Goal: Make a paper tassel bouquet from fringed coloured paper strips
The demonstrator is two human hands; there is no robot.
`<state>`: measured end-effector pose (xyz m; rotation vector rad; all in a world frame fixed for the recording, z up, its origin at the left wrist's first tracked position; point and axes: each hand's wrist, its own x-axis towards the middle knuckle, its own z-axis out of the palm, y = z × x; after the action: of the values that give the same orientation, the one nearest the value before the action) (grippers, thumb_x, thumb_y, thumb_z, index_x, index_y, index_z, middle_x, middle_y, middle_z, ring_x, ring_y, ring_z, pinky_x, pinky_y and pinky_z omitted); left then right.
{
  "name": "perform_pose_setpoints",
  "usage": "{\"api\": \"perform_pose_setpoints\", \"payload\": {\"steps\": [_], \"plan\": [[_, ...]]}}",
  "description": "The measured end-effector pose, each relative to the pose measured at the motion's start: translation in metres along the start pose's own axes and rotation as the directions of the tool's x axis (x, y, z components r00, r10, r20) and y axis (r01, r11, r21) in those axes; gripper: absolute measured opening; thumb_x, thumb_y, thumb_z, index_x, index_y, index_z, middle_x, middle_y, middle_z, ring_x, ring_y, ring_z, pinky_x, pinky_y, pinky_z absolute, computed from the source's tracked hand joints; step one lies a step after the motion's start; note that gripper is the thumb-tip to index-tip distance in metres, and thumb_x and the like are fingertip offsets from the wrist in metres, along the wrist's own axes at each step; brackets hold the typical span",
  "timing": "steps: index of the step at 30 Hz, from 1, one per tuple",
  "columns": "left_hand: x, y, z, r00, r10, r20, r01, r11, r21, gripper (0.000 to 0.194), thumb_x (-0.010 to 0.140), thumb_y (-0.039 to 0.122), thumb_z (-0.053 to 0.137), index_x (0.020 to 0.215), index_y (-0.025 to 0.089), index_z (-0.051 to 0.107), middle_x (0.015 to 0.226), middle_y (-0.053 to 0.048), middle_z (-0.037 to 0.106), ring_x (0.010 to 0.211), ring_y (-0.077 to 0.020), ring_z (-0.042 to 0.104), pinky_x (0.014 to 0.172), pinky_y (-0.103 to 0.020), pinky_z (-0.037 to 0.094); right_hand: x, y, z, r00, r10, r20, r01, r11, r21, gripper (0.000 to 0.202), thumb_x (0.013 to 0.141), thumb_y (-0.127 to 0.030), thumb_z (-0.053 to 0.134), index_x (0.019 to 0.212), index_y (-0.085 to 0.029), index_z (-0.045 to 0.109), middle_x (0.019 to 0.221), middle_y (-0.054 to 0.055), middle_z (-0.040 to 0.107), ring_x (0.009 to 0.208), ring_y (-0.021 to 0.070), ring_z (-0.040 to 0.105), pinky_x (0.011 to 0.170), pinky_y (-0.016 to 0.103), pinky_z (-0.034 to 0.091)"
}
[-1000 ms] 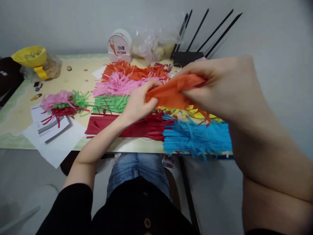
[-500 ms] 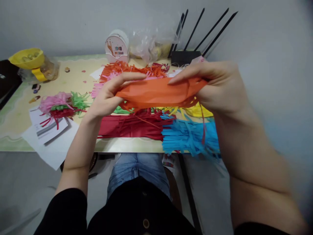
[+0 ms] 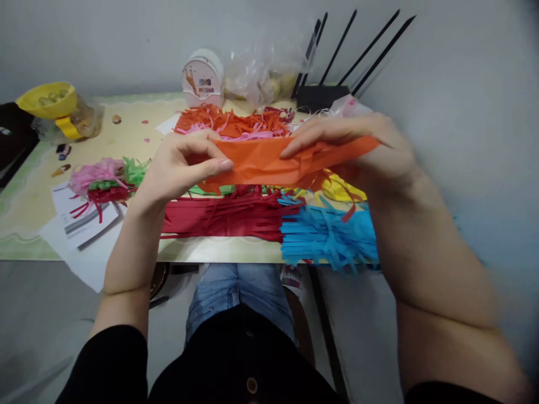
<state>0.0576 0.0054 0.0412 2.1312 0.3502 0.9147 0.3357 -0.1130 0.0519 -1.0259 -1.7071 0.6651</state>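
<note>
An orange strip of tissue paper [image 3: 256, 161] is stretched level between my two hands, above the table. Thumb and forefinger of my left hand [image 3: 187, 160] pinch its left end. My right hand [image 3: 357, 143] grips the other end, its forefinger lying along the front of the strip and its remaining fingers partly hidden. Cut fringe hangs from the strip's lower edge. Below it lie a red fringed paper [image 3: 210, 217] and a blue fringed paper [image 3: 328, 233], side by side along the table's front edge. Yellow fringed paper [image 3: 343, 188] shows behind the blue one.
Orange fringed paper [image 3: 231, 120] lies farther back. At left, a pink paper bundle [image 3: 99, 175] rests by white papers [image 3: 86, 224]. A yellow bowl [image 3: 46, 101], a round pink-and-white box [image 3: 203, 78], a plastic bag [image 3: 261, 76] and a black router [image 3: 322, 98] with antennas stand along the back.
My left hand has shifted its hold, its thumb now in front of the strip. At the right end the paper has turned, with its corner sticking out over my right hand.
</note>
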Motion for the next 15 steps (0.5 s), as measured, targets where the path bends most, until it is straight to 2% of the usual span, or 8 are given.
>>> {"api": "perform_pose_setpoints", "payload": {"steps": [1, 3, 6, 8, 9, 12, 14, 15], "plan": [[0.0, 0.0, 0.003, 0.999, -0.022, -0.034, 0.023, 0.999, 0.024, 0.04, 0.09, 0.056, 0.081, 0.075, 0.02, 0.074, 0.07, -0.002, 0.061, 0.071, -0.0169, 0.06, 0.073, -0.035, 0.054, 0.0, 0.001, 0.0, 1.0, -0.005, 0.023, 0.004, 1.0, 0.02, 0.031, 0.09, -0.051, 0.07, 0.083, -0.026, 0.085, 0.091, 0.005, 0.081, 0.091, 0.0222, 0.073, 0.09, 0.037, 0.056], [0.0, 0.002, 0.007, 0.994, -0.042, -0.098, 0.05, 0.996, 0.075, 0.037, 0.085, 0.049, 0.086, 0.075, 0.02, 0.067, 0.072, -0.001, 0.06, 0.072, -0.0162, 0.06, 0.072, -0.033, 0.055, 0.0, 0.003, 0.001, 1.0, 0.02, -0.003, -0.02, 1.0, 0.016, 0.042, 0.092, -0.065, 0.069, 0.078, -0.027, 0.082, 0.084, 0.006, 0.078, 0.083, 0.0224, 0.07, 0.082, 0.039, 0.057], [0.0, 0.006, 0.01, 0.988, -0.048, -0.148, 0.068, 0.989, 0.132, 0.037, 0.078, 0.045, 0.091, 0.093, 0.02, 0.069, 0.09, -0.004, 0.068, 0.082, -0.0177, 0.064, 0.073, -0.031, 0.056, 0.001, 0.0, 0.007, 0.997, 0.049, -0.061, -0.057, 0.988, -0.142, 0.034, 0.087, -0.057, 0.079, 0.07, -0.028, 0.074, 0.079, 0.004, 0.074, 0.073, 0.0202, 0.064, 0.072, 0.038, 0.055], [0.001, 0.011, 0.009, 0.99, -0.095, -0.108, 0.11, 0.984, 0.142, 0.045, 0.074, 0.047, 0.093, 0.103, 0.02, 0.071, 0.098, -0.005, 0.071, 0.085, -0.0183, 0.065, 0.07, -0.029, 0.055, 0.002, -0.004, 0.012, 0.999, 0.024, -0.022, -0.029, 0.969, -0.245, 0.024, 0.085, -0.046, 0.082, 0.07, -0.03, 0.073, 0.084, 0.003, 0.075, 0.076, 0.0214, 0.066, 0.076, 0.041, 0.058], [0.001, 0.013, 0.008, 0.988, -0.139, -0.074, 0.148, 0.978, 0.145, 0.045, 0.075, 0.049, 0.091, 0.102, 0.02, 0.072, 0.095, -0.005, 0.071, 0.083, -0.0182, 0.066, 0.068, -0.028, 0.054, 0.002, -0.006, 0.015, 1.0, 0.014, -0.004, -0.014, 0.963, -0.27, 0.021, 0.085, -0.044, 0.081, 0.071, -0.03, 0.074, 0.087, 0.003, 0.076, 0.08, 0.0227, 0.068, 0.079, 0.043, 0.059], [0.003, 0.019, 0.005, 0.962, -0.271, 0.022, 0.265, 0.953, 0.149, 0.039, 0.085, 0.055, 0.081, 0.081, 0.017, 0.073, 0.067, -0.001, 0.062, 0.069, -0.0159, 0.063, 0.057, -0.024, 0.046, 0.002, -0.006, 0.017, 1.0, -0.007, 0.03, 0.015, 0.955, -0.297, 0.018, 0.088, -0.041, 0.078, 0.073, -0.031, 0.075, 0.091, 0.003, 0.077, 0.088, 0.0256, 0.071, 0.086, 0.046, 0.061], [0.004, 0.021, 0.004, 0.947, -0.314, 0.063, 0.303, 0.943, 0.138, 0.041, 0.088, 0.054, 0.076, 0.071, 0.016, 0.071, 0.058, 0.0, 0.058, 0.06, -0.0137, 0.059, 0.052, -0.023, 0.042, 0.002, 0.0, 0.006, 0.998, -0.02, 0.067, 0.039, 0.953, -0.301, 0.016, 0.091, -0.04, 0.076, 0.077, -0.031, 0.077, 0.093, 0.003, 0.078, 0.092, 0.0252, 0.073, 0.088, 0.045, 0.061], [0.004, 0.022, 0.003, 0.944, -0.321, 0.072, 0.31, 0.941, 0.137, 0.04, 0.088, 0.052, 0.076, 0.07, 0.016, 0.072, 0.058, -0.001, 0.06, 0.058, -0.0131, 0.058, 0.051, -0.023, 0.042, 0.003, 0.005, -0.005, 0.992, -0.013, 0.127, 0.05, 0.954, -0.295, 0.011, 0.091, -0.039, 0.077, 0.084, -0.032, 0.08, 0.098, 0.003, 0.08, 0.095, 0.0244, 0.074, 0.089, 0.043, 0.062]]}}
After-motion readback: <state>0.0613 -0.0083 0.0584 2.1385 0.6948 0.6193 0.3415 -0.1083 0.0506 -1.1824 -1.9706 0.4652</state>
